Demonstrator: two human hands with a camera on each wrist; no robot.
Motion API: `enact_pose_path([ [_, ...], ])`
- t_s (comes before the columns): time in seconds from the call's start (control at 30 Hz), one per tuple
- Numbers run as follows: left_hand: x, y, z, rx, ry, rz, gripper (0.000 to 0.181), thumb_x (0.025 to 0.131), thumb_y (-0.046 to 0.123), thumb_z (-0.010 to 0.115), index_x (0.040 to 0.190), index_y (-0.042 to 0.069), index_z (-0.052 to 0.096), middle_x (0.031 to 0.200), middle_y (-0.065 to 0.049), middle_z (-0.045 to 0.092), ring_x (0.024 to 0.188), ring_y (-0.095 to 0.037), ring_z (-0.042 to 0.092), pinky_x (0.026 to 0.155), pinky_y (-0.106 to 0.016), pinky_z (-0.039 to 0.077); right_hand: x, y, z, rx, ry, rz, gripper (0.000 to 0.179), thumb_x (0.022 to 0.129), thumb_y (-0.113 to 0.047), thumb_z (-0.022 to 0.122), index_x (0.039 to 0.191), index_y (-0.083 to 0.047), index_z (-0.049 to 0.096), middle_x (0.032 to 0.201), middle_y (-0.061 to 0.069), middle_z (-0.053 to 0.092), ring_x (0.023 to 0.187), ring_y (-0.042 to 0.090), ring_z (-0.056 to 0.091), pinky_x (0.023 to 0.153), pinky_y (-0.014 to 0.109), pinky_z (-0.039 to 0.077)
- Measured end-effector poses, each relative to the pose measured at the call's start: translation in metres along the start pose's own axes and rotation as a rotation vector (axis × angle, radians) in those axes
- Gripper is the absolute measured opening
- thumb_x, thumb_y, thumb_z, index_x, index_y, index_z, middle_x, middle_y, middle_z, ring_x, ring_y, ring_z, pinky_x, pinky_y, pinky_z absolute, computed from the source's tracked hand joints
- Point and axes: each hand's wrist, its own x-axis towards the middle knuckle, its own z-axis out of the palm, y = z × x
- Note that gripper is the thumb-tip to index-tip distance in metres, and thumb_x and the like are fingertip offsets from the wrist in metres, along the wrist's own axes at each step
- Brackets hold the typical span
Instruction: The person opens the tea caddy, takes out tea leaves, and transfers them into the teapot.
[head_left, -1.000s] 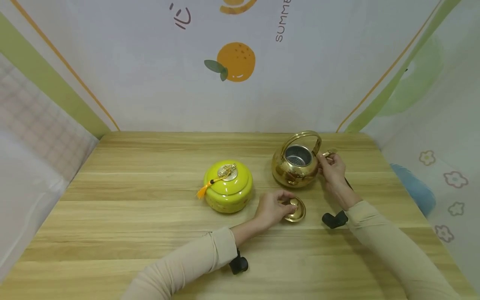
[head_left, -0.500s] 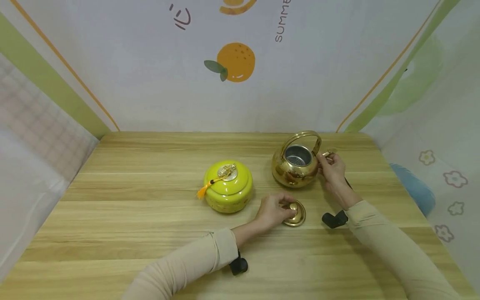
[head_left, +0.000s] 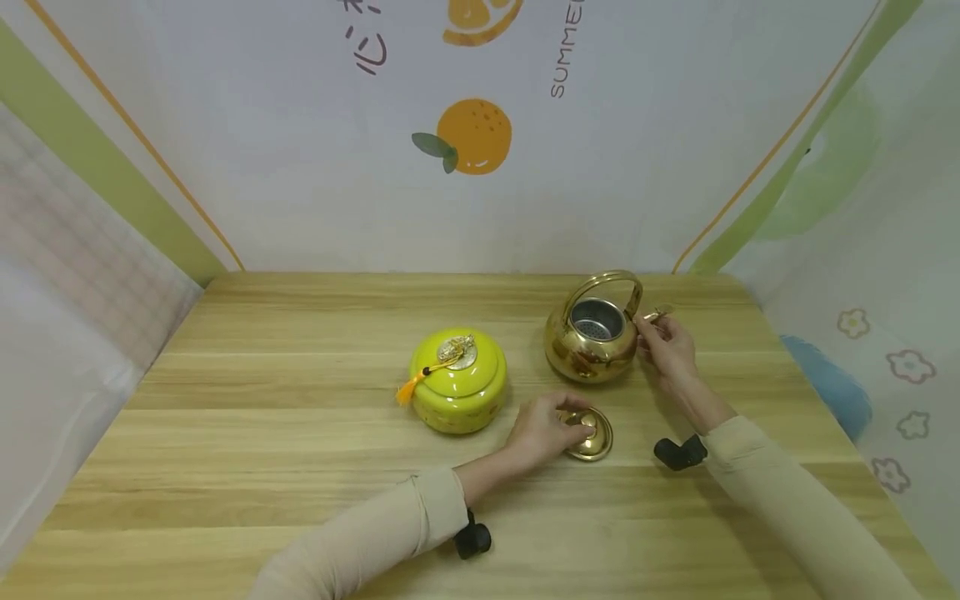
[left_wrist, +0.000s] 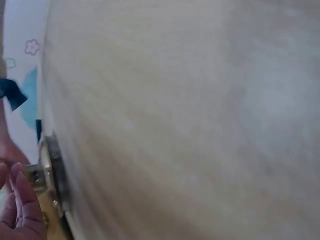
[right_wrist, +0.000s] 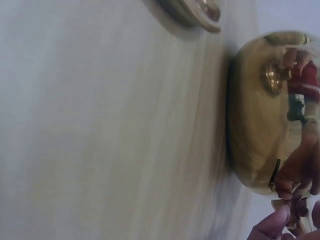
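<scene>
A round brass kettle (head_left: pixel 588 354) stands at the right of the table, its top uncovered and a perforated metal strainer (head_left: pixel 597 320) inside. My right hand (head_left: pixel 671 354) pinches its spout (head_left: pixel 657 313) from the right side; thumb and fingertips show at the spout (right_wrist: pixel 298 216) in the right wrist view. In front of the kettle, the brass lid (head_left: pixel 596 446) lies flat on the table, knob up. My left hand (head_left: pixel 546 429) holds the lid by its knob, thumb and index finger at either side. In the left wrist view the fingertips (left_wrist: pixel 19 175) meet the knob (left_wrist: pixel 34 173).
Left of the kettle sits a lidded yellow-green jar (head_left: pixel 459 383) with an orange tassel (head_left: pixel 407 392). The wooden table (head_left: pixel 262 417) ends at a printed curtain (head_left: pixel 315 183) behind. Black wrist cameras hang under both forearms, close over the tabletop.
The lid, tilted a second ago, has come down flat and slightly toward me with my left hand. My right hand stays at the spout. The head view has tipped up slightly.
</scene>
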Motion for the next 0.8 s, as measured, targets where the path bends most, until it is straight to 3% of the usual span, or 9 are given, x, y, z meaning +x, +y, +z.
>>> enact_pose_path([
  [0.07, -0.003, 0.003, -0.007, -0.021, -0.015, -0.01, 0.031, 0.079, 0.013, 0.075, 0.108, 0.005, 0.067, 0.105, -0.008, 0.069, 0.06, 0.001, 0.057, 0.053, -0.016, 0.05, -0.005, 0.001, -0.003, 0.006, 0.008, -0.005, 0.018, 0.095, -0.021, 0.055, 0.11, -0.012, 0.048, 0.079, -0.012, 0.054, 0.07, -0.002, 0.056, 0.063, 0.011, 0.051],
  [0.2, -0.013, 0.013, -0.025, -0.074, -0.044, -0.022, 0.032, 0.082, 0.015, 0.073, 0.111, 0.005, 0.066, 0.111, -0.013, 0.067, 0.066, -0.01, 0.065, 0.052, -0.018, 0.05, -0.02, 0.001, -0.009, 0.08, 0.05, -0.009, 0.018, 0.097, -0.019, 0.051, 0.114, -0.013, 0.047, 0.091, -0.008, 0.05, 0.077, 0.001, 0.054, 0.069, 0.011, 0.051],
  [0.3, -0.022, 0.019, -0.041, -0.115, -0.05, -0.021, 0.031, 0.083, 0.012, 0.072, 0.111, 0.002, 0.065, 0.111, -0.016, 0.067, 0.072, -0.024, 0.069, 0.052, -0.018, 0.05, -0.035, -0.002, -0.007, 0.217, 0.064, -0.024, 0.014, 0.097, -0.016, 0.051, 0.11, -0.014, 0.046, 0.092, -0.006, 0.05, 0.077, 0.003, 0.052, 0.067, 0.01, 0.05],
  [0.4, -0.032, 0.024, -0.06, -0.13, -0.025, 0.014, 0.029, 0.083, 0.01, 0.071, 0.11, -0.001, 0.065, 0.11, -0.018, 0.067, 0.075, -0.025, 0.069, 0.056, -0.02, 0.054, -0.05, -0.007, 0.006, 0.345, 0.053, -0.074, 0.01, 0.096, -0.012, 0.052, 0.105, -0.012, 0.048, 0.087, -0.005, 0.052, 0.073, 0.005, 0.052, 0.062, 0.011, 0.049],
  [0.53, -0.044, 0.03, -0.087, -0.101, 0.078, 0.073, 0.025, 0.083, 0.008, 0.071, 0.107, 0.001, 0.067, 0.107, -0.016, 0.068, 0.073, -0.013, 0.067, 0.06, -0.022, 0.056, -0.069, -0.01, 0.033, 0.361, -0.039, -0.179, 0.005, 0.095, -0.008, 0.053, 0.1, -0.011, 0.052, 0.081, -0.004, 0.055, 0.07, 0.005, 0.055, 0.063, 0.013, 0.05],
  [0.63, -0.049, 0.033, -0.107, -0.055, 0.192, 0.106, 0.022, 0.083, 0.009, 0.072, 0.104, 0.005, 0.069, 0.104, -0.012, 0.07, 0.071, -0.01, 0.065, 0.061, -0.022, 0.056, -0.081, -0.009, 0.054, 0.277, -0.137, -0.233, 0.01, 0.095, -0.007, 0.053, 0.105, -0.007, 0.053, 0.083, -0.005, 0.056, 0.073, 0.005, 0.057, 0.066, 0.014, 0.051],
  [0.8, -0.049, 0.029, -0.135, 0.009, 0.362, 0.147, 0.02, 0.082, 0.009, 0.073, 0.101, 0.005, 0.069, 0.1, -0.008, 0.071, 0.07, -0.008, 0.063, 0.062, -0.019, 0.055, -0.096, -0.004, 0.086, 0.154, -0.261, -0.214, 0.028, 0.094, -0.002, 0.054, 0.12, 0.004, 0.047, 0.095, -0.004, 0.056, 0.083, 0.004, 0.059, 0.076, 0.017, 0.053],
])
